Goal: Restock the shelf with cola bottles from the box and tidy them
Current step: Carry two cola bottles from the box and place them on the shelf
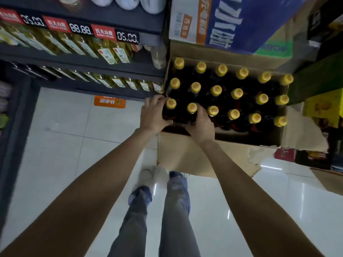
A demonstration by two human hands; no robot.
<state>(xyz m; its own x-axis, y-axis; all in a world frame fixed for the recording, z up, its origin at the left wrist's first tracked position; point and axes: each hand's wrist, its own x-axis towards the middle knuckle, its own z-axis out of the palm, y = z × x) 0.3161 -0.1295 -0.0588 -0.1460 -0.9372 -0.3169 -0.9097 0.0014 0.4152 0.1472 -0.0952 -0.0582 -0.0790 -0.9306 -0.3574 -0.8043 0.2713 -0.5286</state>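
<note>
An open cardboard box on the floor holds several dark cola bottles with yellow caps, standing upright in three rows. My left hand wraps around the nearest-left bottle at the box's near left corner. My right hand grips the neighbouring bottle in the same front row. Both bottles still stand among the others in the box. The dark shelf rises to the left of the box.
The shelf rows carry yellow-green bottles under red price tags. A blue and white carton is stacked behind the box, with more cartons on the right. White tiled floor lies under my legs and shoes.
</note>
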